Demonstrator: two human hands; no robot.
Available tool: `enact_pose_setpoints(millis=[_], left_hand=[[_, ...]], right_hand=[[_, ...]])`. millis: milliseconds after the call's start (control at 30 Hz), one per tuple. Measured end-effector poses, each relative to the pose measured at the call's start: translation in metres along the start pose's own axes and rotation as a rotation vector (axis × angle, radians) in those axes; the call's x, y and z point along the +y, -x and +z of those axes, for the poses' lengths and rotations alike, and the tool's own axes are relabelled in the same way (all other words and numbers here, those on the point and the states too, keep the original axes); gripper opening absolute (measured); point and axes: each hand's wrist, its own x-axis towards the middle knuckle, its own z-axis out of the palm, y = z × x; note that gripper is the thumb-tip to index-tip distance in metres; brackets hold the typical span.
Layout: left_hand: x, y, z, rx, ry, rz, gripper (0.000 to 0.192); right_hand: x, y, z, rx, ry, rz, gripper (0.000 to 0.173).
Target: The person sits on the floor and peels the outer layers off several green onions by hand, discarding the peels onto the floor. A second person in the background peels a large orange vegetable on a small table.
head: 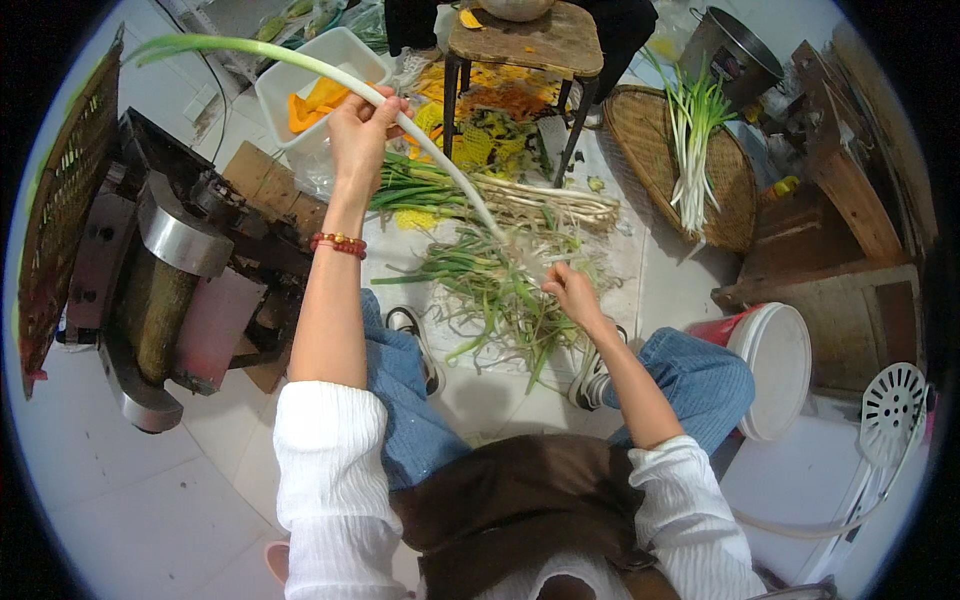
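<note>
My left hand (365,131) grips a long green onion (442,159) by its white stalk, its green tip reaching to the upper left. At the onion's root end, my right hand (568,291) has its fingers closed near the roots; a thin, blurred strip seems to run from them, though its hold is hard to make out. Below lies a heap of loose green leaves and peelings (517,300) on a pale sheet on the floor. Just beyond it rests a bundle of unpeeled green onions (540,199), roots to the right. Peeled green onions (694,142) lie on a woven basket tray (637,135) at upper right.
A wooden stool (525,41) bearing a bowl stands ahead, with another person's dark-clad legs behind. Orange pieces fill part of a white plastic bin (271,97). Heavy machinery (161,300) stands left; a lidded bucket (776,371) and a metal pot (731,56) are at right.
</note>
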Motion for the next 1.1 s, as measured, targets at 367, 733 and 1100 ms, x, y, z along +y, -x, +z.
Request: enact_pose_setpoints(millis=[367,733,1100], left_hand=[[-0.001,0.004,0.007,-0.033,-0.013,-0.023,0.013],[0.002,0.001,0.006,-0.037,0.113,-0.091,0.017],[-0.015,0.024,0.035,-0.065,0.118,0.049,0.01]], right_hand=[[-0.061,-0.024,-0.009,0.213,0.027,-0.405,0.038],[-0.069,-0.02,0.008,0.05,-0.016,-0.31,0.021],[-0.045,-0.052,0.027,0.458,-0.012,0.091,0.025]])
